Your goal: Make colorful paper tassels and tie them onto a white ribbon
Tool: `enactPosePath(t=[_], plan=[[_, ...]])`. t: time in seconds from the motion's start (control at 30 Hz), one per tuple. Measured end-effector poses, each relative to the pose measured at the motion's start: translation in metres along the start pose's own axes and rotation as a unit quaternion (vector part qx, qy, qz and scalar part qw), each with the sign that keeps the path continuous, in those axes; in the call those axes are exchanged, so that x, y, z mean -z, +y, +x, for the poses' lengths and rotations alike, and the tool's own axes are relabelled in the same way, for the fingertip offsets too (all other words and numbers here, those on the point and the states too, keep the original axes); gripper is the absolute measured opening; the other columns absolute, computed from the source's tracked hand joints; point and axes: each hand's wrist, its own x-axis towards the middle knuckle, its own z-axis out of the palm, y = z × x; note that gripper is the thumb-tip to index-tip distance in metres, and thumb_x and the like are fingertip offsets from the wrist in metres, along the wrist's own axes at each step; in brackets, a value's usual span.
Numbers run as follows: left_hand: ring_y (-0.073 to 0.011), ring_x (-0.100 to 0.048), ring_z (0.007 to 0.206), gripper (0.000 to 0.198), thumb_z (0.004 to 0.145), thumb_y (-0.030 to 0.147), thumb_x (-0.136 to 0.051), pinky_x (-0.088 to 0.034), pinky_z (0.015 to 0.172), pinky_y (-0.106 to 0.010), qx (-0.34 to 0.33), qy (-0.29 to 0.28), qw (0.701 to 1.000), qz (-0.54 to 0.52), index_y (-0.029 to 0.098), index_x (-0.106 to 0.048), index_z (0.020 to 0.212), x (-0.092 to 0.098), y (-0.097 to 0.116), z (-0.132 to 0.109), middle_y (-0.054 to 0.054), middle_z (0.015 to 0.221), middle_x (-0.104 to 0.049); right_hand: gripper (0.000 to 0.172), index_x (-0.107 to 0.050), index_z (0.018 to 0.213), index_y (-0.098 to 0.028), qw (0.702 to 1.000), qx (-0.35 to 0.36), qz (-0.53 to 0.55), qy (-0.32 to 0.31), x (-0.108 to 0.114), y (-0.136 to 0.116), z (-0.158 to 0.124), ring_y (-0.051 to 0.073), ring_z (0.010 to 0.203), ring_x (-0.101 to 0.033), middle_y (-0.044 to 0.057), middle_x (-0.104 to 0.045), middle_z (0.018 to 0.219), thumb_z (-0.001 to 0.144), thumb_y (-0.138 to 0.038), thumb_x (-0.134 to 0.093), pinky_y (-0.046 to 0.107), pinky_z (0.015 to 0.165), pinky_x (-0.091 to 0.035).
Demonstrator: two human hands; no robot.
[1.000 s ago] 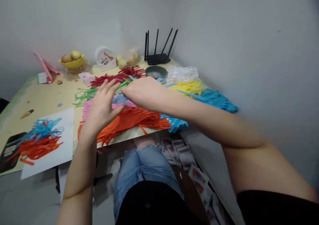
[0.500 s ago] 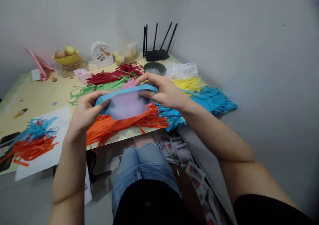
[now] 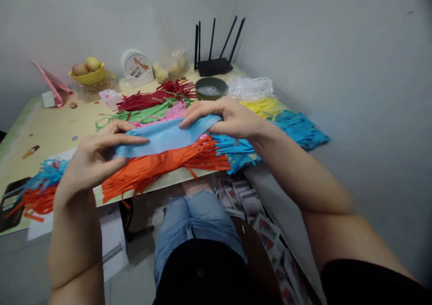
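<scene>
Stretched between my two hands above the table's front edge is a light blue strip [image 3: 165, 138] of thin, flat material; whether it is paper, fabric or plastic I cannot tell. My left hand [image 3: 96, 154] pinches its left end, thumb below and fingers on top. At the right end, my right hand [image 3: 224, 118] grips it with the fingers curled over the upper face. Right beneath the strip lies a bundle of orange paper-like strips [image 3: 151, 167]. Blue fringed strips [image 3: 236, 149] are close to my right hand, and pink ones [image 3: 175, 111] lie behind.
Dark red [image 3: 145, 100], green [image 3: 135, 114] and yellow strips [image 3: 259, 107] lie farther back, with white cords [image 3: 251, 88] and a dark green bowl [image 3: 211, 96]. A black router [image 3: 215, 66] stands by the wall. At left are a phone [image 3: 10, 212] and a yellow fruit bowl [image 3: 87, 77].
The blue strip has turned from a raised rim with a translucent lilac area below to a flat band. My left hand has moved left and down; my right hand has shifted slightly right.
</scene>
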Motion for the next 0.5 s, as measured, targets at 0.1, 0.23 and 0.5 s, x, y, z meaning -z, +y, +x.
enactPosePath(t=[0.1,0.23,0.5], plan=[[-0.0231,-0.058,0.110,0.030,0.086,0.022,-0.068,-0.047,0.086,-0.031,-0.004,-0.083,0.996,0.022,0.029,-0.077,0.113,0.010,0.006,0.000,-0.008,0.109,-0.067,0.032,-0.075,0.115,-0.017,0.998,0.013,-0.021,-0.063,0.010,-0.003,0.001,0.019,0.112,-0.062,0.008,-0.069,0.123,0.094,-0.033,-0.056,0.034,0.100,-0.046],[-0.0255,-0.063,0.116,0.020,0.087,0.036,-0.071,-0.052,0.095,-0.035,0.021,-0.098,0.992,-0.076,0.025,-0.074,0.103,0.004,0.008,0.017,-0.009,0.126,-0.069,0.032,-0.075,0.113,-0.015,0.989,0.025,-0.106,-0.097,0.008,-0.022,0.005,0.019,0.109,-0.062,0.009,-0.068,0.125,0.097,-0.031,-0.052,0.034,0.097,-0.046],[-0.0122,-0.058,0.055,0.035,0.082,0.051,-0.071,-0.044,0.050,-0.021,0.141,-0.161,0.973,-0.084,0.017,-0.078,0.076,-0.029,0.004,0.054,-0.001,0.062,-0.068,0.026,-0.075,0.103,-0.016,0.981,0.038,-0.154,-0.111,0.002,-0.052,0.004,0.014,0.097,-0.064,0.005,-0.072,0.111,0.095,-0.027,-0.052,0.027,0.086,-0.047]])
